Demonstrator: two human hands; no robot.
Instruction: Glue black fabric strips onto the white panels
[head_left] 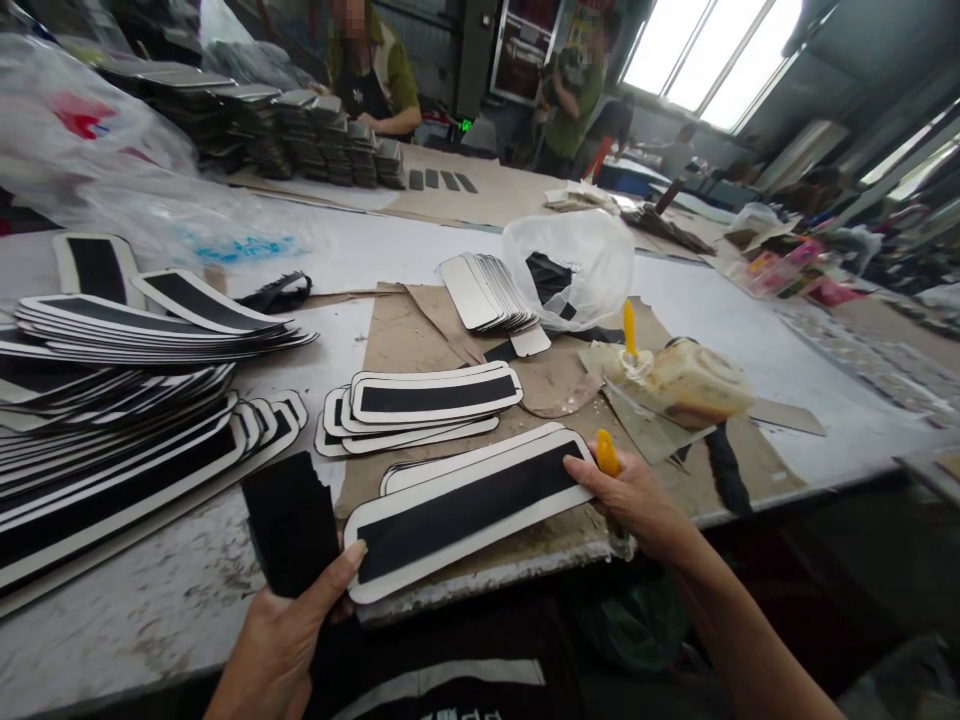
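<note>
A long white panel with a black strip (465, 515) is held between both hands at the table's front edge. My left hand (281, 630) pinches its left end, thumb on top; a piece of black material (292, 520) also sticks up from this hand. At the right end, my right hand (630, 495) has its thumb on the strip and fingers underneath. A yellow-handled tool (607, 453) pokes up from the right hand. More panels lie just behind the held one, and a small pile of similar panels (435, 392) is beyond them.
Tall stacks of strip panels (120, 430) fill the left. Behind the work spot are white pieces (484, 290), a plastic bag (600, 260) and a glue-stained container (697, 380) beside a yellow-handled tool (630, 330). Across the table stands a person (375, 85).
</note>
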